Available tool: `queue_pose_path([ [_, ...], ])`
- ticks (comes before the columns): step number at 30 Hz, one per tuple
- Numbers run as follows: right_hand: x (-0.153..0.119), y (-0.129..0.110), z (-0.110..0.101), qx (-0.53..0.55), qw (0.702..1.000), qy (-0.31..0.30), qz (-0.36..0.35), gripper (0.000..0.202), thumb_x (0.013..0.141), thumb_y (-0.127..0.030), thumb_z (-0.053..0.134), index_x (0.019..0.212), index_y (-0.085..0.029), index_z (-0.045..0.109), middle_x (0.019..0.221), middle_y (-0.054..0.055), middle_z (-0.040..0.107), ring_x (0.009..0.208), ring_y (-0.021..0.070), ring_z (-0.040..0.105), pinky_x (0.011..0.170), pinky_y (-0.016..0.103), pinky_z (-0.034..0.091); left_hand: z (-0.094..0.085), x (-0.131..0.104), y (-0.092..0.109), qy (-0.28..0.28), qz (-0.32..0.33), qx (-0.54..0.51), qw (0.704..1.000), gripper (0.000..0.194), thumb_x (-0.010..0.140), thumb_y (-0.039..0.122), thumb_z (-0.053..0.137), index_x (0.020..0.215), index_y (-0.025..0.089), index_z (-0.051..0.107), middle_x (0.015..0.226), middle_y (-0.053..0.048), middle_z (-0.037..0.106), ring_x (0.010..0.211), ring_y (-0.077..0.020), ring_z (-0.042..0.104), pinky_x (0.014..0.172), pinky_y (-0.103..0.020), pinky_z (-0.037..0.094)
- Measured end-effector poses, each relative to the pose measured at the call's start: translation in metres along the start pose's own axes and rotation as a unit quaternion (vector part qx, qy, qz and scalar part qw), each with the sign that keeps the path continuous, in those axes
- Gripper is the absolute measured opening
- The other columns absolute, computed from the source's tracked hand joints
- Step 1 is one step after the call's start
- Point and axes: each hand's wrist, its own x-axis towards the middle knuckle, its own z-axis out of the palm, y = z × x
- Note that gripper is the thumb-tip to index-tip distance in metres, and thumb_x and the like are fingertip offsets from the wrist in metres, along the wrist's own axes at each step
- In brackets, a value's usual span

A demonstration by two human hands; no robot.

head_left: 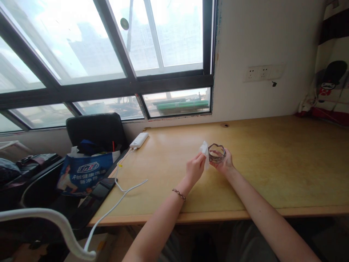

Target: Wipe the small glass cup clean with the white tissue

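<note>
Cupping the small glass dish [217,153] from below, my right hand [225,165] closes its fingers round the rim, holding it just above the wooden desk [272,163] near the middle of the frame. My left hand [195,168] pinches a white tissue [204,150] against the dish's left edge. I judge wiping goes best with the dish steady and the tissue turning inside. Left of them lie a white power bank [139,140] and its cable [120,189].
</note>
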Motion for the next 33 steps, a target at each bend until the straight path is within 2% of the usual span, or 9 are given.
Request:
queue_pose_path([
  [4, -0.003, 0.003, 0.005, -0.044, 0.997, -0.043, 0.04, 0.045, 0.074, -0.045, 0.031, 0.076, -0.013, 0.062, 0.066, 0.012, 0.065, 0.055, 0.0221, 0.06, 0.043, 0.03, 0.044, 0.006, 0.004, -0.006, -0.003, -0.094, -0.161, 0.982, 0.024, 0.081, 0.026, 0.038, 0.069, 0.017, 0.057, 0.061, -0.001, 0.057, 0.054, -0.0097, 0.049, 0.051, -0.019, 0.035],
  [7, -0.001, 0.007, 0.005, -0.075, 0.994, -0.067, 0.032, 0.047, 0.074, -0.046, 0.029, 0.081, -0.013, 0.062, 0.068, 0.011, 0.066, 0.055, 0.0223, 0.06, 0.04, 0.028, 0.041, 0.01, 0.008, -0.007, -0.024, -0.169, -0.312, 0.935, 0.026, 0.079, 0.033, 0.04, 0.07, 0.015, 0.056, 0.05, 0.003, 0.049, 0.044, -0.0074, 0.041, 0.042, -0.017, 0.031],
  [10, 0.001, 0.011, 0.005, -0.098, 0.993, -0.061, 0.0, 0.048, 0.075, -0.046, 0.029, 0.082, -0.012, 0.061, 0.066, 0.011, 0.066, 0.053, 0.0216, 0.059, 0.04, 0.028, 0.041, 0.01, 0.01, -0.007, -0.038, -0.206, -0.392, 0.896, 0.033, 0.078, 0.041, 0.04, 0.064, 0.014, 0.053, 0.047, 0.003, 0.044, 0.038, -0.0059, 0.036, 0.035, -0.016, 0.027],
  [14, 0.001, 0.012, 0.004, -0.093, 0.995, -0.036, -0.018, 0.047, 0.075, -0.047, 0.03, 0.08, -0.012, 0.061, 0.068, 0.012, 0.066, 0.056, 0.0232, 0.06, 0.042, 0.03, 0.043, 0.009, 0.011, -0.006, -0.037, -0.203, -0.426, 0.881, 0.039, 0.078, 0.047, 0.039, 0.063, 0.014, 0.051, 0.05, 0.002, 0.046, 0.039, -0.0059, 0.038, 0.034, -0.016, 0.028],
  [18, 0.002, 0.01, 0.002, -0.074, 0.996, 0.032, -0.048, 0.041, 0.075, -0.045, 0.032, 0.072, -0.014, 0.059, 0.064, 0.01, 0.066, 0.053, 0.0229, 0.061, 0.043, 0.033, 0.046, 0.01, 0.01, -0.005, -0.036, -0.184, -0.417, 0.889, 0.04, 0.078, 0.049, 0.039, 0.064, 0.013, 0.052, 0.051, 0.002, 0.047, 0.039, -0.0049, 0.038, 0.034, -0.016, 0.029],
  [22, 0.002, 0.01, 0.004, -0.064, 0.993, 0.068, -0.071, 0.035, 0.075, -0.039, 0.033, 0.066, -0.015, 0.057, 0.055, 0.007, 0.064, 0.046, 0.0209, 0.058, 0.041, 0.034, 0.046, 0.016, 0.008, -0.009, -0.071, -0.174, -0.401, 0.897, 0.039, 0.076, 0.05, 0.044, 0.068, 0.013, 0.053, 0.052, 0.002, 0.047, 0.039, -0.0053, 0.041, 0.035, -0.016, 0.032],
  [26, 0.002, 0.013, 0.005, -0.071, 0.992, 0.084, -0.06, 0.037, 0.075, -0.039, 0.033, 0.058, -0.015, 0.055, 0.05, 0.007, 0.061, 0.043, 0.0199, 0.055, 0.038, 0.031, 0.044, 0.025, 0.006, -0.011, -0.117, -0.194, -0.434, 0.872, 0.042, 0.072, 0.053, 0.047, 0.077, 0.012, 0.055, 0.056, -0.001, 0.053, 0.041, -0.0078, 0.047, 0.036, -0.018, 0.037],
  [29, 0.006, 0.016, 0.0, -0.108, 0.987, 0.102, -0.064, 0.037, 0.074, -0.04, 0.035, 0.056, -0.015, 0.055, 0.048, 0.006, 0.058, 0.039, 0.0176, 0.052, 0.035, 0.028, 0.039, 0.026, 0.005, -0.01, -0.123, -0.194, -0.472, 0.851, 0.043, 0.07, 0.052, 0.051, 0.083, 0.011, 0.055, 0.061, -0.003, 0.056, 0.045, -0.0094, 0.05, 0.038, -0.019, 0.04],
  [33, 0.016, 0.02, -0.01, -0.192, 0.957, 0.145, -0.164, 0.031, 0.073, -0.037, 0.039, 0.055, -0.016, 0.052, 0.048, 0.002, 0.056, 0.041, 0.0129, 0.048, 0.036, 0.022, 0.035, 0.018, 0.007, -0.005, -0.106, -0.205, -0.518, 0.824, 0.043, 0.069, 0.049, 0.053, 0.09, 0.011, 0.055, 0.07, -0.005, 0.059, 0.053, -0.0114, 0.054, 0.041, -0.019, 0.042],
])
